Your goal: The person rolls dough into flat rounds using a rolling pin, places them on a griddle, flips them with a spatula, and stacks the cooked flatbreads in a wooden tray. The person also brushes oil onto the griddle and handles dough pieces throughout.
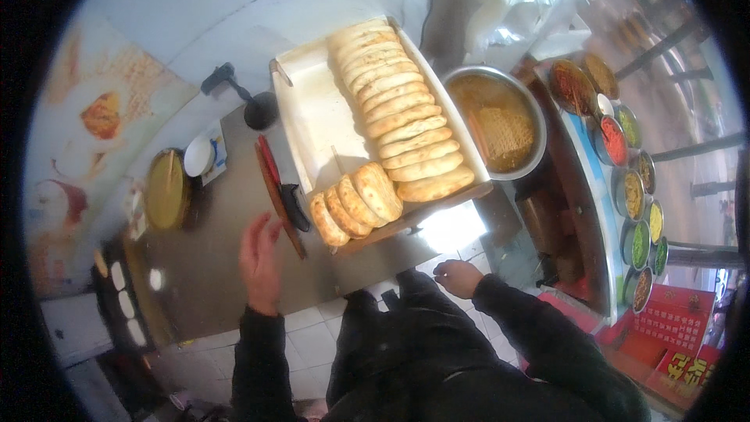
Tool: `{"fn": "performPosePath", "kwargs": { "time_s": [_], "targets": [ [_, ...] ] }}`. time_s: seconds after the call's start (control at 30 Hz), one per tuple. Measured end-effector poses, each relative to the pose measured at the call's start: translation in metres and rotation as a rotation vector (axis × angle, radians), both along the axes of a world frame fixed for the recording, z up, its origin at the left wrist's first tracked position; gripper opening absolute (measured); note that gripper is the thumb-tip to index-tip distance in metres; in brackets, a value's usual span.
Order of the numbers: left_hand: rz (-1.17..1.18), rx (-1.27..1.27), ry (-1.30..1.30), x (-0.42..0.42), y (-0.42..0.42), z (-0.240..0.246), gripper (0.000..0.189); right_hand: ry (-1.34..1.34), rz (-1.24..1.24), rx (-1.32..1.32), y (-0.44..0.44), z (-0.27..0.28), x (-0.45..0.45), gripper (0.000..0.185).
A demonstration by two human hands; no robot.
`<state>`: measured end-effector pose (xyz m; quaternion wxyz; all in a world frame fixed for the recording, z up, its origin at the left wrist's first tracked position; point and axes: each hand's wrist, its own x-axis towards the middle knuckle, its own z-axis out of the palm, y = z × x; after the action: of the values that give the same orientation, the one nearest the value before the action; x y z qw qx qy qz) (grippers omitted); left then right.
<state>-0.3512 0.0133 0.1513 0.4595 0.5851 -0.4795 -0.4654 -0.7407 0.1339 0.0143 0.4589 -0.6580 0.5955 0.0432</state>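
My left hand (261,264) hovers over the grey worktop (217,264), palm empty and fingers apart. Nearest to it lies a slim wooden stick (278,196), beside a long red object (267,158) and a small black object (294,206). My right hand (460,279) hangs off the front of the worktop, fingers curled; nothing shows in it, but its inside is hidden. Before me stands a wooden tray (304,111) with a white inside. A long row of flatbreads (404,111) fills its right side. Several browner round breads (357,202) lean together at its front left corner.
Right of the tray is a metal basin (542,140) of brown liquid. Several bowls of chopped fillings (633,193) line the counter (592,187) beside the window. At left stand a pot of yellowish paste (161,196), a white bowl (200,156) and a black cup-like holder (261,111).
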Motion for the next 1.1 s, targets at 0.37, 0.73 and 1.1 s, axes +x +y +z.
{"fn": "performPosePath", "kwargs": {
  "time_s": [0.37,0.73,1.1],
  "targets": [
    [0.352,0.659,0.099,0.158,0.338,-0.22,0.027,0.288,0.674,-0.116,0.045,-0.127,0.028,0.019],
    [-0.253,0.191,-0.917,0.291,0.7,-0.332,0.026,0.371,1.134,-0.05,0.141,-0.178,0.159,0.023],
    [0.083,0.611,-0.373,0.339,0.747,-0.372,0.023,0.351,1.58,-0.178,0.076,-0.195,0.412,0.027]
  ]
}}
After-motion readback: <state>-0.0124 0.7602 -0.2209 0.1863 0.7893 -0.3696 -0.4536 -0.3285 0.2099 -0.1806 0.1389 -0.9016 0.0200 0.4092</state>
